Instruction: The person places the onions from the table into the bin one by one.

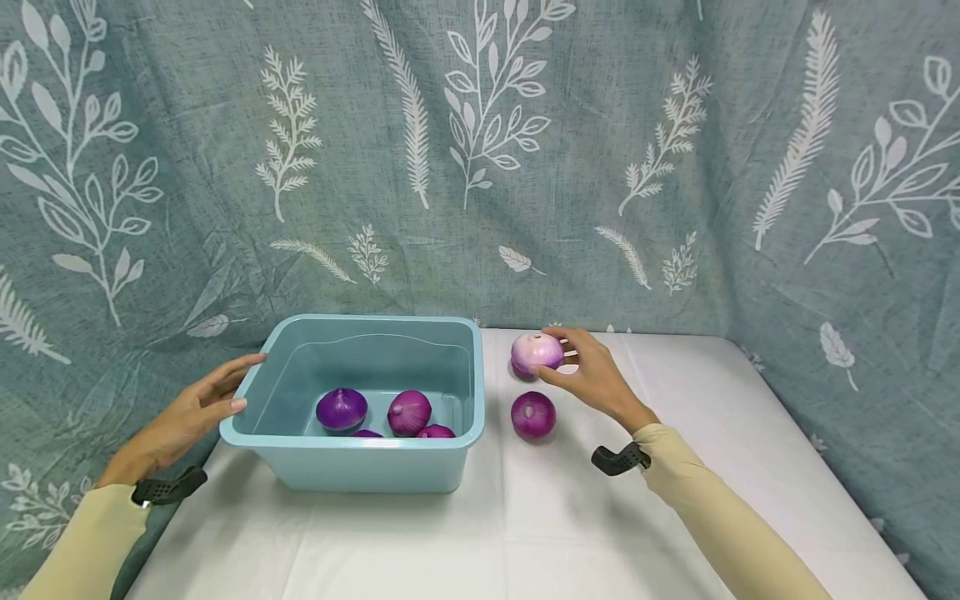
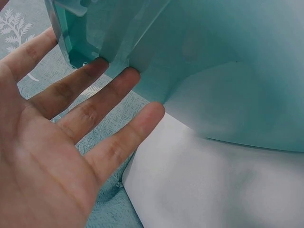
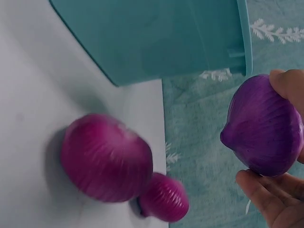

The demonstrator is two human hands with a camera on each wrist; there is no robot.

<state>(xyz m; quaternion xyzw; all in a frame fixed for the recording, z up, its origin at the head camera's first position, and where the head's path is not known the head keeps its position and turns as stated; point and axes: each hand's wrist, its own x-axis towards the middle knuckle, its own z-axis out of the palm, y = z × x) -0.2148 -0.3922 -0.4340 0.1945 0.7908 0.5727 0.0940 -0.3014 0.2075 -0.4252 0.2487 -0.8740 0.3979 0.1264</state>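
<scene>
My right hand (image 1: 592, 371) grips a red onion (image 1: 537, 352) between thumb and fingers at the back of the table. Its upper side is pale in the head view; the right wrist view shows its deep purple side and pointed tip. Below the held onion, a second onion (image 3: 164, 197) lies on the table, mostly hidden in the head view. Nearer the front sits another onion (image 1: 533, 415). My left hand (image 1: 183, 417) rests at the left rim of a blue plastic bin (image 1: 352, 467), its fingers (image 2: 126, 126) spread and nearly straight along the outside.
Several purple onions, among them one (image 1: 341, 409) at the left and one (image 1: 409, 412) at the middle, lie inside the bin, some partly hidden by its front wall. A white cloth (image 1: 390, 542) covers the table. Leaf-patterned fabric (image 1: 450, 250) hangs behind and at the sides.
</scene>
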